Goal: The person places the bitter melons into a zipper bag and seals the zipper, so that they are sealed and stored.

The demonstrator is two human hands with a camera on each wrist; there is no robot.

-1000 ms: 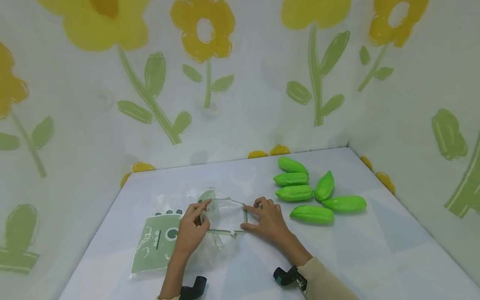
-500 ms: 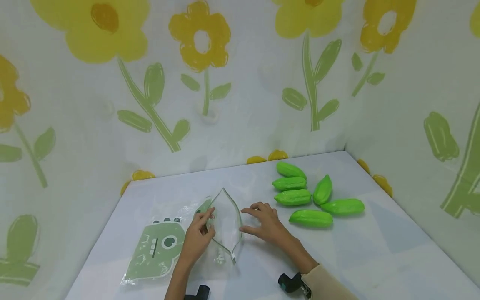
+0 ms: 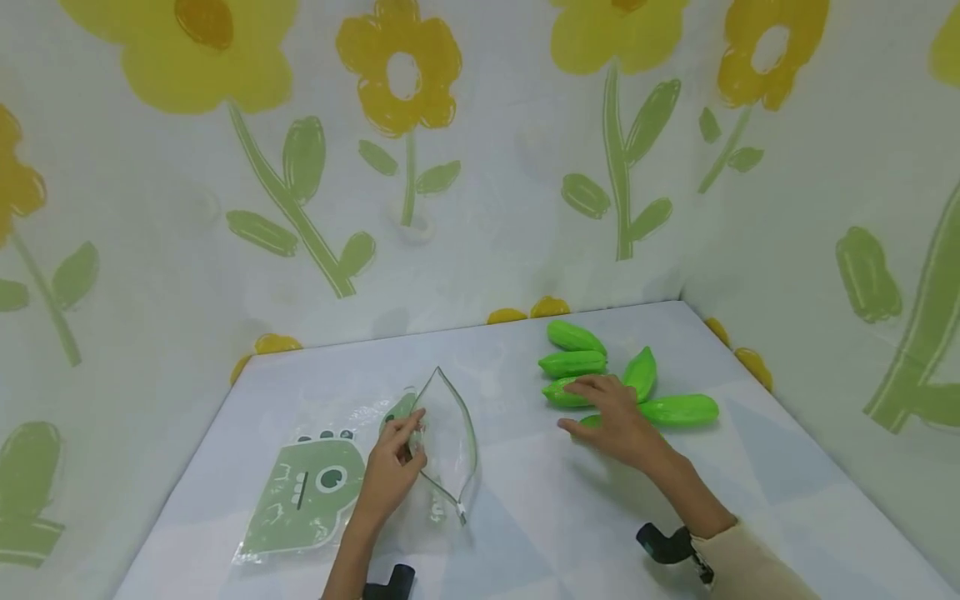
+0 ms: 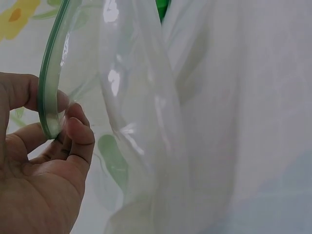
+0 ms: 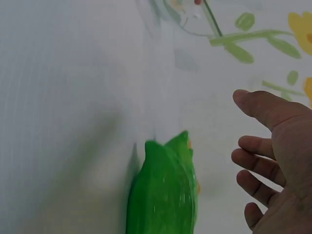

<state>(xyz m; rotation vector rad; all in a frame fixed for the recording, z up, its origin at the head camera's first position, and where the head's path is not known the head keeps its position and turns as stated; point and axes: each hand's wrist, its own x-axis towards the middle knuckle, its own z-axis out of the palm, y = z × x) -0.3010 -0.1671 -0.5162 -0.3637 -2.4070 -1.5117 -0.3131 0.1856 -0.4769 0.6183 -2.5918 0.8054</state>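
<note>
My left hand pinches the near-left rim of a clear zip bag that stands with its mouth spread wide. In the left wrist view, thumb and fingers hold the green zip strip, and the clear plastic bulges away to the right. My right hand hovers over a group of bright green ridged gourds, its fingers spread and slightly bent, nothing in them. It hides part of the nearest gourds in the head view. The right wrist view has a gourd's pointed tip left of the hand.
A flat clear bag printed with a green cartoon monster lies left of my left hand. A zip slider sits at the open bag's near corner. The white table meets flower-patterned walls at the back and right.
The bag's mouth has spread from a flattish frame to a pointed oval. My right hand has let go of its rim and moved right over the gourds; my left hand keeps its hold.
</note>
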